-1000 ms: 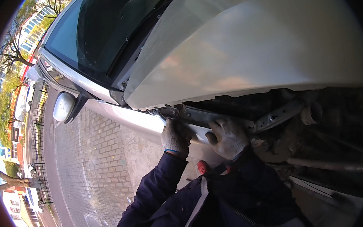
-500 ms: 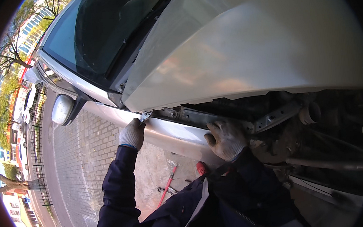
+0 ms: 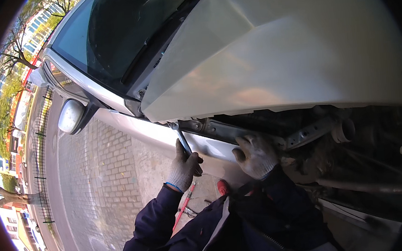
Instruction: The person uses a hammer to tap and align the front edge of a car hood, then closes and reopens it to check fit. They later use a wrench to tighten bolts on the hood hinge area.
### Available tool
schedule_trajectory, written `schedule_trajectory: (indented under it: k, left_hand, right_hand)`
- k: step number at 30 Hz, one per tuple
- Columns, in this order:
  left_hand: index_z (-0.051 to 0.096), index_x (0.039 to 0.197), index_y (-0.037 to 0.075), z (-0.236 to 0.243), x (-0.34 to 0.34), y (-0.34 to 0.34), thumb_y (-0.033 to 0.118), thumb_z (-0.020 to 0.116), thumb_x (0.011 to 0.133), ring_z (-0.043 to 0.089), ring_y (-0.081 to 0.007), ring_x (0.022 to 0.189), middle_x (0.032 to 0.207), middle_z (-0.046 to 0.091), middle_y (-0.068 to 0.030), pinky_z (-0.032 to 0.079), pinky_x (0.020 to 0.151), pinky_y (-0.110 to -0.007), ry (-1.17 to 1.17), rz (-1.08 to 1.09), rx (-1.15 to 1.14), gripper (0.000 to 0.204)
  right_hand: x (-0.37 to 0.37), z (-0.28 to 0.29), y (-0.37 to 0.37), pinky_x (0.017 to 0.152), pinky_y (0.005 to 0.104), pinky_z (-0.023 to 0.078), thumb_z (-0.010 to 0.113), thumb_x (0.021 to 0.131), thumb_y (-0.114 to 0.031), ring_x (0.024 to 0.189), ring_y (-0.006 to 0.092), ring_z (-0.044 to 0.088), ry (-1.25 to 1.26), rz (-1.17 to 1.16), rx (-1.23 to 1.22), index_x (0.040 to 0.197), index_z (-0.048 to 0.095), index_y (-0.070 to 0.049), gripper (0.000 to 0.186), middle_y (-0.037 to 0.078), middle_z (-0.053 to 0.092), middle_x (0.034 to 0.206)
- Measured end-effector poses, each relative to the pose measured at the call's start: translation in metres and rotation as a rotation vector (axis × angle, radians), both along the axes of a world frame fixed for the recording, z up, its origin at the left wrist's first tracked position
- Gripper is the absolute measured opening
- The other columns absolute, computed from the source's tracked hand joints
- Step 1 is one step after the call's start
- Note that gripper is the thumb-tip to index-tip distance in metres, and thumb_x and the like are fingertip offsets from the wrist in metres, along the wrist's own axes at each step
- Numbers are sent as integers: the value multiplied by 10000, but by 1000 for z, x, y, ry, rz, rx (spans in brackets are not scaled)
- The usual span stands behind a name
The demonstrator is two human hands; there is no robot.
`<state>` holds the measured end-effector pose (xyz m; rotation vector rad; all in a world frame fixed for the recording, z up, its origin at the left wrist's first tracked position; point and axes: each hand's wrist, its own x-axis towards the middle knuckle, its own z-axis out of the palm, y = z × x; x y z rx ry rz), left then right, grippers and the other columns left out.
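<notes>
My gloved left hand (image 3: 185, 167) is closed around the handle of a metal wrench (image 3: 183, 140). The tool's upper end reaches into the gap between the silver fender (image 3: 210, 146) and the raised hood (image 3: 271, 58); its tip is hidden there. To the right, my gloved right hand (image 3: 258, 158) rests on the fender's inner edge, beside the dark metal rail (image 3: 225, 129). Its thumb stands apart from the fingers, and no tool shows in it.
At right the front of the car lies bare, with a perforated bracket (image 3: 310, 133) and a round pipe end (image 3: 344, 130). A side mirror (image 3: 71, 116) sticks out at left. On the ground lie a red bar (image 3: 184, 206) and some dark tools.
My left hand has swung right and nearer to me, so the wrench handle now points toward me. The right hand has stayed on the fender edge.
</notes>
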<state>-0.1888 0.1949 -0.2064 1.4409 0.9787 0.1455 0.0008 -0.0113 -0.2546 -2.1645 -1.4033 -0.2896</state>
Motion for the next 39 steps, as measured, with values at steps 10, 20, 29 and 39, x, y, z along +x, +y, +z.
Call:
schedule_trajectory:
  k: [10,20,29,39]
  left_hand:
    - [314,1621,4,1,39,-7,168,539,1169,759,-272,609,904,797,-179,626,528,-362,-20,-113,11,531]
    - [389,1743,24,4,2,27,283,524,1183,779,-242,702,866,804,-138,643,691,-372,59,-395,272,631]
    - [686,1517,19,-26,-51,49,271,576,1193,714,-142,704,917,785,-88,610,664,-299,-10,-38,100,424]
    - [693,1463,-23,11,-40,148,260,609,1176,772,-193,997,1146,806,-147,627,900,-338,-216,352,494,412]
  right_hand:
    - [-4,3,5,954,503,620,879,912,-338,1126,402,716,64,66,145,1354,775,-80,522,166,733,1255]
    - [-33,-8,71,923,514,595,854,956,-166,1062,398,695,3,108,225,1382,761,-110,439,146,720,1196]
    - [8,3,82,876,481,632,776,1046,-210,1020,379,740,35,44,110,1411,791,-216,366,167,769,1133]
    - [-84,9,74,688,507,607,776,1034,-368,790,358,746,1,144,-71,1381,721,-22,493,166,721,850]
